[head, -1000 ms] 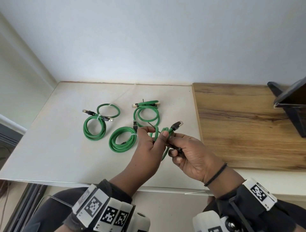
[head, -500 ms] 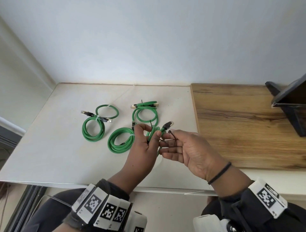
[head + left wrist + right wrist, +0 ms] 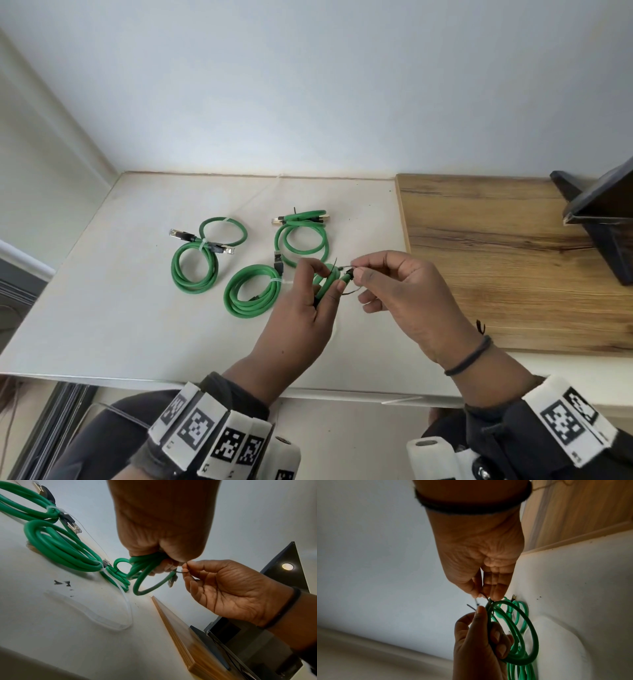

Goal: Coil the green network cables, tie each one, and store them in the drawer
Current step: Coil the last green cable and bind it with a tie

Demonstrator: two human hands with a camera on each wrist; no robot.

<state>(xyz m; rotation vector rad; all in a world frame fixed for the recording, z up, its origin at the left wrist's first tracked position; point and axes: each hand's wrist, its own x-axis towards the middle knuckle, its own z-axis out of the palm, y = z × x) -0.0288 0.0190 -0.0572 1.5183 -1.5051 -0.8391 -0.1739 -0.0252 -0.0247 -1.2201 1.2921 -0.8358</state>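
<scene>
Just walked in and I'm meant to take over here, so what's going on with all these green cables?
A person is bundling network cables. The left hand grips a coiled green cable above the white table, while the right hand pinches a thin black tie at the coil; it does not look cinched yet. Three tied coils lie on the table. None is stored in a drawer yet.

Four green network cables are showing: three tied coils point(image 3: 195, 265) point(image 3: 251, 291) point(image 3: 301, 236) are lying on the white tabletop point(image 3: 102, 308), and a fourth coil point(image 3: 327, 282) is being held above that tabletop. Two hands are showing.
</scene>
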